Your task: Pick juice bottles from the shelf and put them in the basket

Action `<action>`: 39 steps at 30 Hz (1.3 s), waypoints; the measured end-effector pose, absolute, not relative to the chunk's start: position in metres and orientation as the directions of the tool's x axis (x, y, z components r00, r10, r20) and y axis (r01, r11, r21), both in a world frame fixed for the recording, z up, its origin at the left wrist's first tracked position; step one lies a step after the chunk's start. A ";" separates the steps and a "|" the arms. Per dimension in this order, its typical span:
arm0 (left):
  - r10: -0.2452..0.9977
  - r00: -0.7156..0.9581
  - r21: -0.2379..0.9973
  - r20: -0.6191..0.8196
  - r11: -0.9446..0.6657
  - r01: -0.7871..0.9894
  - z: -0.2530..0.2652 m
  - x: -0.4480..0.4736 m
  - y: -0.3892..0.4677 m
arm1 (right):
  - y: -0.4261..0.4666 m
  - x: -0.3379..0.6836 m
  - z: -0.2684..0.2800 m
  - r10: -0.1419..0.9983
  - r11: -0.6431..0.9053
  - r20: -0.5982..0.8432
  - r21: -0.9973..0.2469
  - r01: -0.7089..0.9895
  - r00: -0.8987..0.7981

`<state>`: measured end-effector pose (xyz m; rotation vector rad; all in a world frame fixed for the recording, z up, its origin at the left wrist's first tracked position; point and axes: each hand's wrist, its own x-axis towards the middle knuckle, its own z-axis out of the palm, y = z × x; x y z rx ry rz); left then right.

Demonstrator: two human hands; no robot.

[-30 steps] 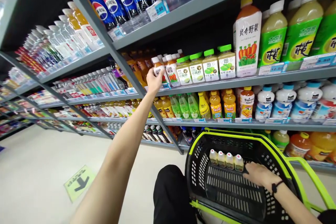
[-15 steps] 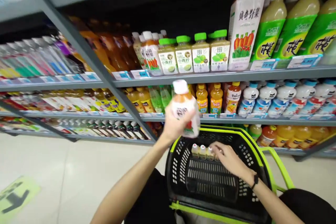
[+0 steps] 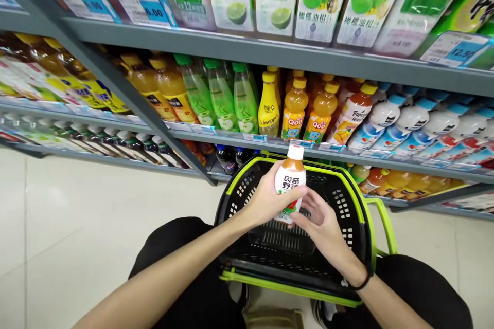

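A small juice bottle (image 3: 290,177) with a white cap, orange-brown contents and a white label with red and green vegetables stands nearly upright above the basket. My left hand (image 3: 266,199) is closed around it from the left, thumb across the label. From the right, my right hand (image 3: 324,226) touches its lower side with thumb and fingers, also closed on it. Beneath both hands is a black shopping basket (image 3: 357,195) with lime-green trim. The hands and the bottle cover part of its inside, and I cannot make out the small bottles there.
Grey shelves (image 3: 231,43) of drinks run across in front. A yellow Schweppes bottle (image 3: 269,108), green bottles (image 3: 243,100) and orange Qoo bottles (image 3: 295,108) line the middle shelf. The basket's green handle (image 3: 386,226) sticks out right. Pale floor tiles (image 3: 69,216) lie left.
My left hand has brought the juice bottle lower and to the right over the basket. My right hand has come up from inside the basket onto the bottle. The view has tilted down and closer.
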<state>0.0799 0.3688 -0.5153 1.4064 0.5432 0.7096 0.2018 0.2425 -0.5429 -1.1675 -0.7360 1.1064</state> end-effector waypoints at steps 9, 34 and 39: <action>0.652 0.743 0.981 0.151 -0.003 -0.196 -0.513 0.070 0.375 | 0.243 0.206 -0.523 0.963 -0.013 -0.085 -0.963 -0.268 0.256; 0.723 0.683 0.922 -0.101 0.326 -0.209 -0.520 0.081 0.374 | 0.240 0.218 -0.525 0.909 -0.027 -0.120 -0.973 -0.229 0.399; 0.718 0.694 0.923 -0.061 0.305 -0.234 -0.515 0.080 0.373 | 0.240 0.219 -0.525 0.910 -0.021 -0.117 -0.971 -0.240 0.397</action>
